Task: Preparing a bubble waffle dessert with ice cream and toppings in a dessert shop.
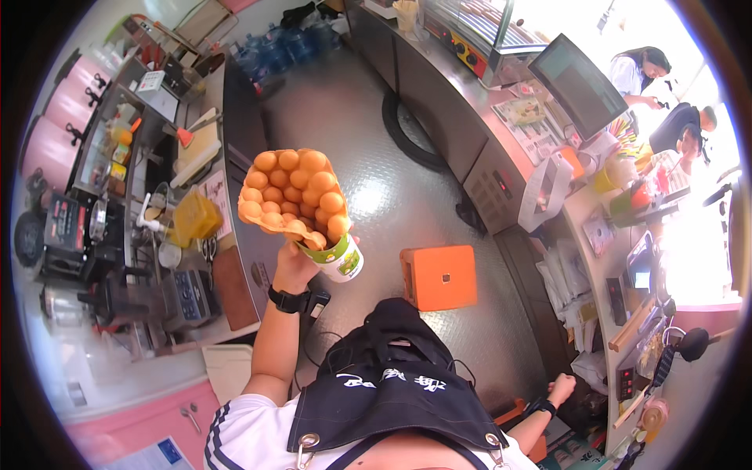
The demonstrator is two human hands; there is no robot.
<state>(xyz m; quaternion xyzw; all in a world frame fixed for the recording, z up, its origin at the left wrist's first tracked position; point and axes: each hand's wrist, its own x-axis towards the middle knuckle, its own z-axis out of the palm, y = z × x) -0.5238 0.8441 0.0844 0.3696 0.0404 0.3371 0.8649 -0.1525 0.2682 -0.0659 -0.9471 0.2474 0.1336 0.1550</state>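
Note:
A golden bubble waffle (291, 193), curled into an open cone, stands in a green-and-white paper cup (341, 262) at the middle left. My left hand (294, 268) is wrapped round the cup from behind and below, holding it up over the floor. Far to the lower right, my right hand (561, 387) hangs low beside the right-hand counter, close to some plastic-wrapped packs (589, 368). Its fingers are curled in; what they hold, if anything, is hidden.
An orange stool (440, 277) stands on the metal floor ahead. On the left counter are a yellow container (196, 218) and a scale (189, 296). The right counter bears a monitor (578, 84) and a white carrier (545, 193). Two people are beyond it. Blue water bottles (274, 48) stand at the back.

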